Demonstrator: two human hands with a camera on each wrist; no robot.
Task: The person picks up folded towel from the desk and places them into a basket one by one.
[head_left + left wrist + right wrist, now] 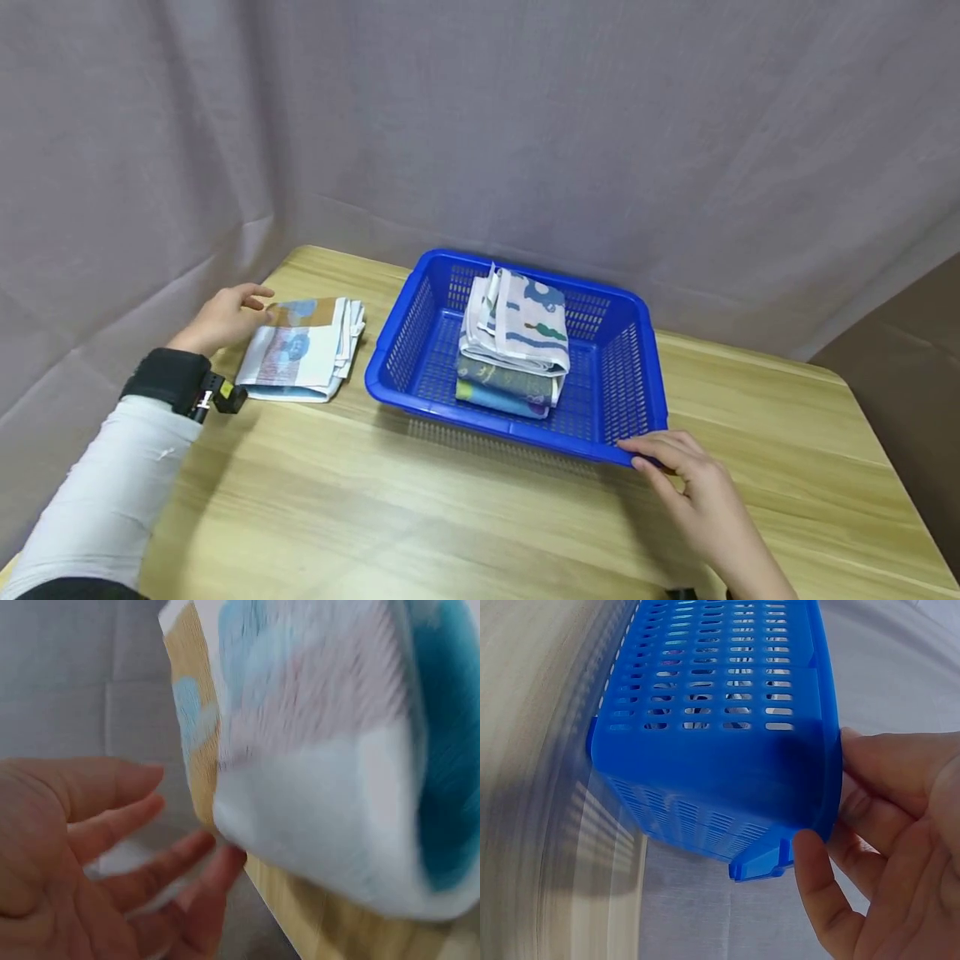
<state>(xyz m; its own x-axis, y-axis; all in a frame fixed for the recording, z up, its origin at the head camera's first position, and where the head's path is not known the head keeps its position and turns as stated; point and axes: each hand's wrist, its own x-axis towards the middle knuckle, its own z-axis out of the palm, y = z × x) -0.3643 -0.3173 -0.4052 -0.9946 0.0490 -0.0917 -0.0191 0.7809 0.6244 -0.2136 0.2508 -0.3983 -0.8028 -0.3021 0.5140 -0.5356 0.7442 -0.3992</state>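
Observation:
A blue plastic basket [515, 431] stands on the table with a stack of folded towels inside. On top lies a white towel [534, 321] with blue and green patterns; under it are a grey-green towel [506, 377] and a multicoloured one [498, 398]. My right hand [690, 479] pinches the basket's near right corner at the rim, seen close in the right wrist view. To the left of the basket is a folded white, tan and blue towel [296, 346]. Beside its left edge is my left hand [225, 317], fingers loosely bent; fingertips [229, 862] reach the towel's edge in the left wrist view.
The light wooden table [360, 500] runs beneath everything. A grey cloth [525, 133] hangs behind it and at the left. A brown surface [915, 350] lies beyond the table's right edge.

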